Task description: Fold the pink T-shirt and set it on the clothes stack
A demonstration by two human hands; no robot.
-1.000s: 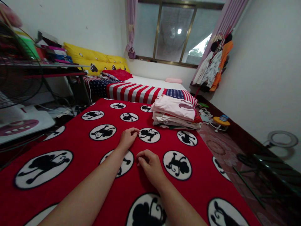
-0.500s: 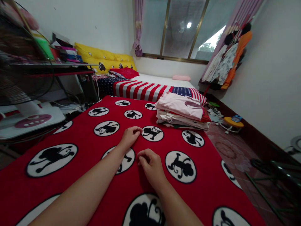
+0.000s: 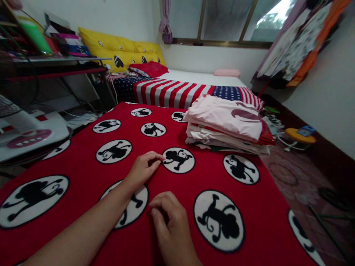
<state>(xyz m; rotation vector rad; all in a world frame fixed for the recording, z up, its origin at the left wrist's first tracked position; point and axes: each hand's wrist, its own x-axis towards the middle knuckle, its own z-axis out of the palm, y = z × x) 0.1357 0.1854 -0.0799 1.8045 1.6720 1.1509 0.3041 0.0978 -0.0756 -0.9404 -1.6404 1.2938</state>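
The right hand (image 3: 170, 225) curled its fingers (image 3: 163, 202) under, hiding their tips, so any pinch on the red blanket (image 3: 83, 173) could not be told, and its wrist ran off the bottom edge. Whether the left hand (image 3: 142, 170) held fabric between thumb and forefinger was too small to tell.

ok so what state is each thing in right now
red monkey blanket, spread flat
left hand, fingertips pinched on the blanket
right hand, curled, pinching the blanket
stack of clothes, folded, piled on the blanket's far corner
flag blanket, spread over the bed
purple curtain, tied back
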